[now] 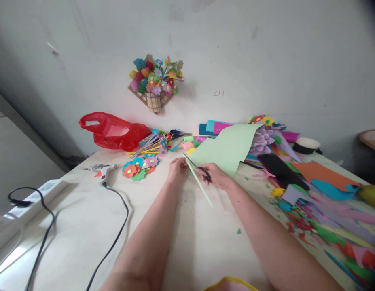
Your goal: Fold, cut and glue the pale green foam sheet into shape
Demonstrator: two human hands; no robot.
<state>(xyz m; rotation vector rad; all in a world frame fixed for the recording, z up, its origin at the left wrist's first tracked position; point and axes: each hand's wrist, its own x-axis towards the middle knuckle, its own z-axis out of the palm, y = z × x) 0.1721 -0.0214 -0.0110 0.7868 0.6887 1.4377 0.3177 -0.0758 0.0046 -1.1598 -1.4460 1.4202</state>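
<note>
My right hand (214, 174) grips a pair of scissors (204, 173) by the black handles, with the blades pointing up and left. The blades lie along the edge of a pale green foam sheet (228, 147). A narrow pale green strip (202, 189) hangs down from near the blade tips toward me. Fingers closed, my left hand (177, 169) pinches the pale green material at the upper end of the strip. Just left of that hand lies a cluster of foam flowers (140, 165) in orange, blue, pink and green.
A glue gun (105, 173) trails its black cord across the table's left side, near a white power strip (41, 198). Behind are a red plastic bag (114, 131) and thin sticks. Colourful foam scraps (327, 218) and a dark phone (282, 170) cover the right side.
</note>
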